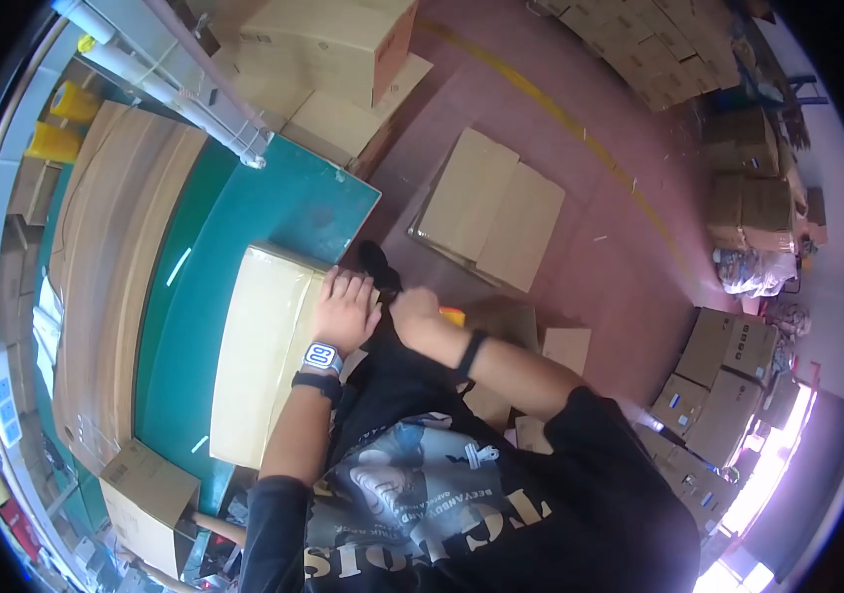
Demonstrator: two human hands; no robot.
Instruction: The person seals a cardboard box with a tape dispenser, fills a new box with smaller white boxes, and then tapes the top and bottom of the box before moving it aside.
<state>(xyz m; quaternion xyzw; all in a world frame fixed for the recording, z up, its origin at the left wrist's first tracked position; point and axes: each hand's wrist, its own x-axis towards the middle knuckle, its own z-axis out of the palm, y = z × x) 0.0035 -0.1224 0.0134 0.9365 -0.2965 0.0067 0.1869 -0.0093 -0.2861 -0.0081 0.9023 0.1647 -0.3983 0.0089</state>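
A long tan cardboard box (268,336), its top shiny as if with clear tape, lies on a green tabletop (293,193) at my left. My left hand (345,311) rests flat over the box's right edge, fingers stretched out, with a watch and a dark band on the wrist. Just to its right, my right hand (416,318) is closed in a fist by the box's end. A small orange-and-yellow object (452,316) shows behind that fist, mostly hidden; its kind cannot be made out. A dark band circles my right wrist.
A flat closed carton (491,208) lies on the reddish floor ahead. Larger cartons (318,59) stand beyond the table, under a white metal frame (184,84). Stacked boxes (718,376) line the right. At lower left, another person's arm (219,527) reaches near an open carton (150,499).
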